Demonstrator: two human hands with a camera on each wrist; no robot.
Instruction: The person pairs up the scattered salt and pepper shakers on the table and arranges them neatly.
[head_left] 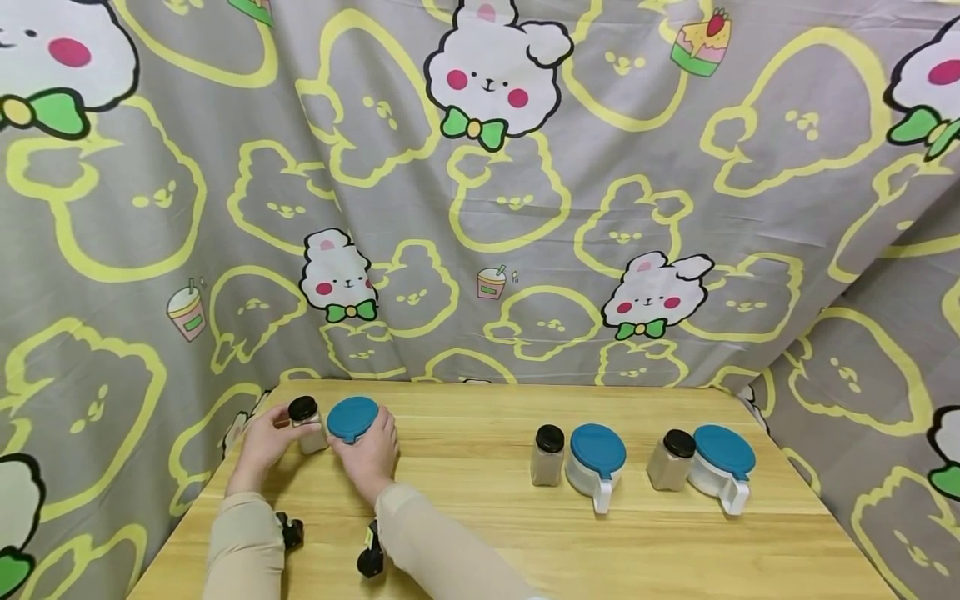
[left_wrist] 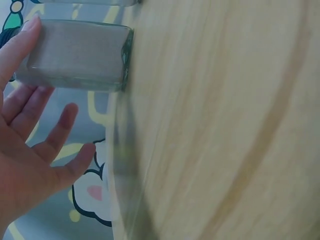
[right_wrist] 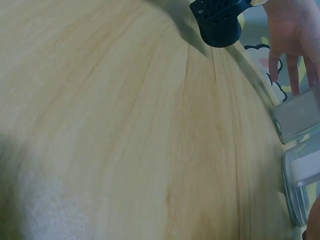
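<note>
At the back left of the table, my left hand (head_left: 262, 442) holds a spice jar (head_left: 312, 437) with a black lid. In the left wrist view its thumb lies on the near side of the jar (left_wrist: 80, 55), near the neck; the lower fingers stand apart from the glass. Beside it my right hand (head_left: 372, 457) grips a seasoning pot (head_left: 352, 417) with a blue lid, thumb and fingers on either side. The right wrist view shows this pot's clear body and white handle (right_wrist: 306, 169) next to the jar (right_wrist: 297, 115); both stand upright.
To the right stand two more black-lidded jars (head_left: 547, 458) (head_left: 670, 462) and two blue-lidded pots (head_left: 597, 450) (head_left: 723, 454) with white handles. Black devices (head_left: 291, 531) (head_left: 371, 554) are worn at the wrists. A patterned curtain (head_left: 420, 208) surrounds the wooden table (head_left: 465, 467).
</note>
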